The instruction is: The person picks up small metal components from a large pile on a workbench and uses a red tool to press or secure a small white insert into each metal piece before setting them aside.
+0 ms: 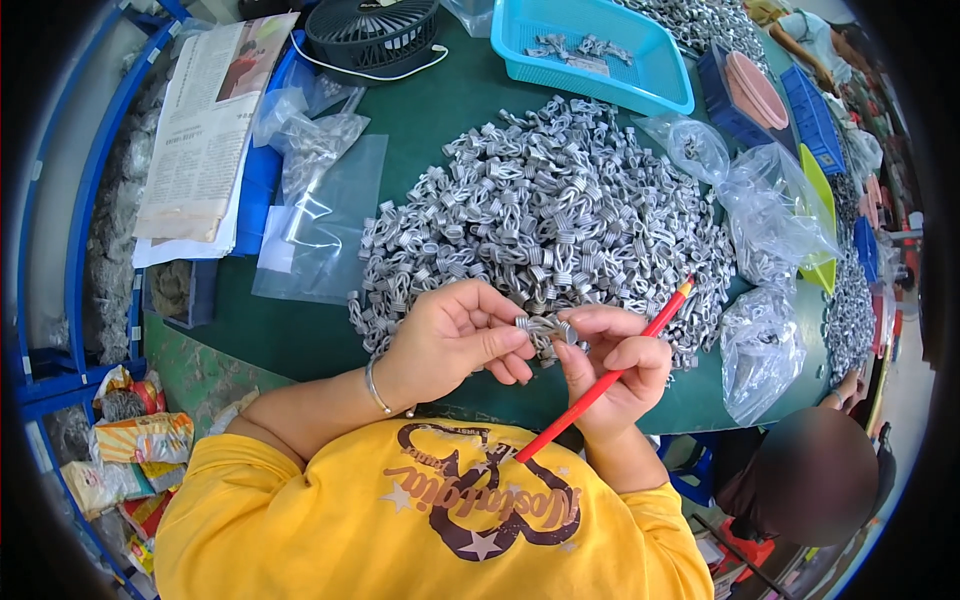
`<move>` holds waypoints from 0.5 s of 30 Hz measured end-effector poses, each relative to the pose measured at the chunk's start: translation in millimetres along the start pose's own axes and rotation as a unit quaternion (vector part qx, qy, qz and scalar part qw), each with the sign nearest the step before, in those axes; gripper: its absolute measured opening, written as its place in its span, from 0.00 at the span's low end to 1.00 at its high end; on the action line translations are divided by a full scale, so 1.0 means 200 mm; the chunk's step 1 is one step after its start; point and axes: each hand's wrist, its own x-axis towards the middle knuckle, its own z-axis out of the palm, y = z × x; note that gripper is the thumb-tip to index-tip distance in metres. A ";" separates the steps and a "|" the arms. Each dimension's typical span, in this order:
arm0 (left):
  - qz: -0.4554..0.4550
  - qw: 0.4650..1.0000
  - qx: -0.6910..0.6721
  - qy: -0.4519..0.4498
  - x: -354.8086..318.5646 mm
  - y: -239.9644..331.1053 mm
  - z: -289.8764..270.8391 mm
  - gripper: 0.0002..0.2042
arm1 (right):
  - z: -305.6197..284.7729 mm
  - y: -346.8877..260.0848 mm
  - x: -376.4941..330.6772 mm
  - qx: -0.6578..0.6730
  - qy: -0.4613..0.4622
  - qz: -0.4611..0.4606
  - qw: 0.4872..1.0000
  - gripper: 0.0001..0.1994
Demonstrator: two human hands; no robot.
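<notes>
My left hand [455, 340] and my right hand [612, 362] meet over the near edge of a green table [300, 335], pinching one small grey coiled metal part [543, 328] between their fingertips. My right hand also grips a red pencil [610, 378] that slants from the yellow shirt up to the right. A silver bangle [375, 387] circles my left wrist. Just beyond the hands lies a large heap of the same grey metal parts [545, 215].
A blue plastic basket [655, 75] with a few parts stands at the back, a black fan [370, 35] to its left. Clear plastic bags [320, 215] and a newspaper [200, 130] lie left; filled bags [760, 345] lie right. Another person [815, 475] sits lower right.
</notes>
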 end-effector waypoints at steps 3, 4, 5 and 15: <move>-0.002 1.000 -0.001 -0.008 -0.01 0.01 0.01 0.06 | 0.01 0.00 -0.01 0.057 0.054 0.081 0.994 0.18; -0.001 1.000 0.008 -0.010 -0.02 0.01 0.01 0.06 | 0.02 0.00 -0.01 0.099 0.065 0.113 0.987 0.17; 0.001 1.000 0.008 -0.010 -0.02 0.00 0.01 0.06 | 0.02 0.01 -0.01 0.100 0.064 0.111 0.987 0.17; 0.039 0.998 0.017 -0.038 -0.03 0.00 0.03 0.07 | 0.01 0.03 -0.03 0.115 0.051 0.155 0.980 0.16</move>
